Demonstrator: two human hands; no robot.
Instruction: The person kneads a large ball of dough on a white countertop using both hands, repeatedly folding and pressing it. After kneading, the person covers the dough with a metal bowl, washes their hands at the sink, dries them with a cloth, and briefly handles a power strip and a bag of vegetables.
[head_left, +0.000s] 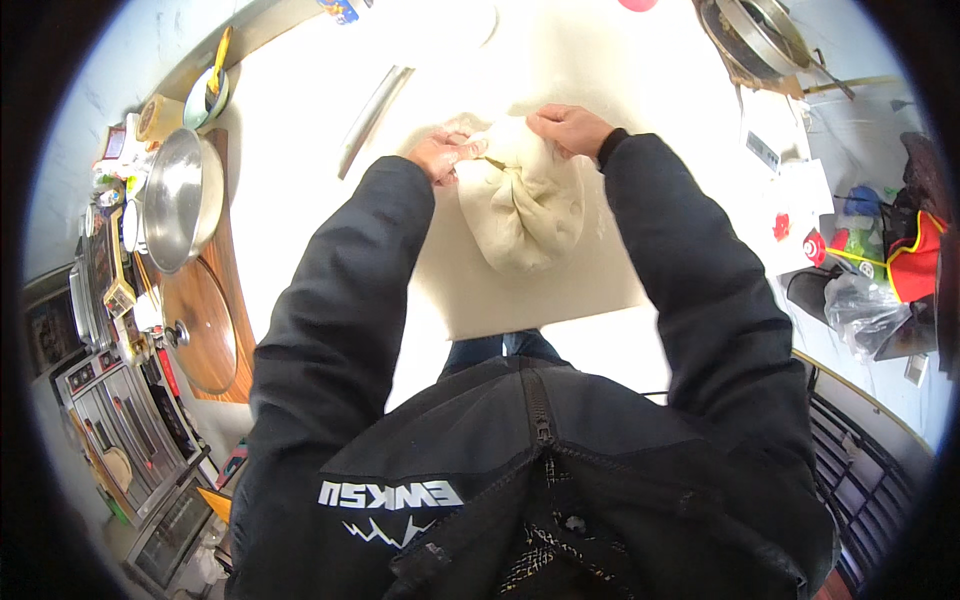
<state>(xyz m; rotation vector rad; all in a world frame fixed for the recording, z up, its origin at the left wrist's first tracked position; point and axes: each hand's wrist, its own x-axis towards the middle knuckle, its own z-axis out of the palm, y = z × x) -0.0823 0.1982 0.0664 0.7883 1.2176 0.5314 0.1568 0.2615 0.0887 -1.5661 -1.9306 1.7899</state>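
A large piece of pale dough (525, 217) lies on a light-coloured work surface (540, 304) in front of me. Its edges are gathered inward, and deep folds meet near its middle. At the dough's far left edge, my left hand (448, 155) pinches it between thumb and fingers. My right hand (571, 129) grips the far right part, where a flap is raised towards the centre. Strong glare washes out the far side of the dough and some of the surface around it.
A long metal strip (373, 124) lies beyond my left forearm. Along the left stand a steel bowl (180, 199), a glass lid (201, 326) on a wooden board (240, 352), and a bowl (202, 109) holding a yellow-handled utensil. Pans (757, 34) and a plastic bag (866, 311) are at right.
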